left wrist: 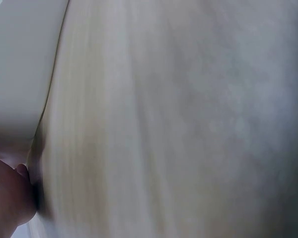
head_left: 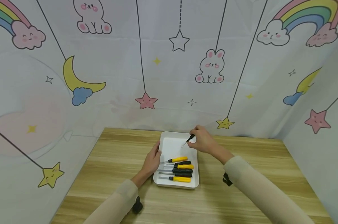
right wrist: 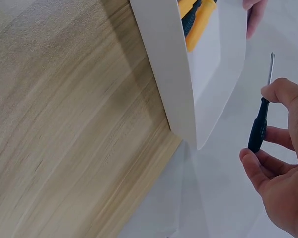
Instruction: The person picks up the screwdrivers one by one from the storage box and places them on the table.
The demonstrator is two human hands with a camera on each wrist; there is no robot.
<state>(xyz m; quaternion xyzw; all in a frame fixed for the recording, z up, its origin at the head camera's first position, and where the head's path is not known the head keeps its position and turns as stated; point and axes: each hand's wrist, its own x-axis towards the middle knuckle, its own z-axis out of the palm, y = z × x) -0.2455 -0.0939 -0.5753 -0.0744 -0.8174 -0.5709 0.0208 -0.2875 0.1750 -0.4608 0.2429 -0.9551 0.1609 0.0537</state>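
A small black-handled screwdriver (right wrist: 259,126) is pinched in my right hand (head_left: 203,140), above the far right part of a white tray (head_left: 171,135). Thumb and fingers hold it at the handle's end and near the shaft, and its metal tip points down and left in the head view. My left hand (head_left: 152,160) grips the tray's left side at the rim. Several screwdrivers lie side by side in the near half of the tray, among them a yellow-handled one (head_left: 181,179) and a black-handled one (head_left: 183,170), shafts pointing left.
The tray stands on a wood-grain table (head_left: 124,149) near its back edge. Behind the table hangs a white cloth (head_left: 115,62) printed with stars, rabbits and rainbows. Dark wrist devices (head_left: 137,206) show beneath both sleeves.
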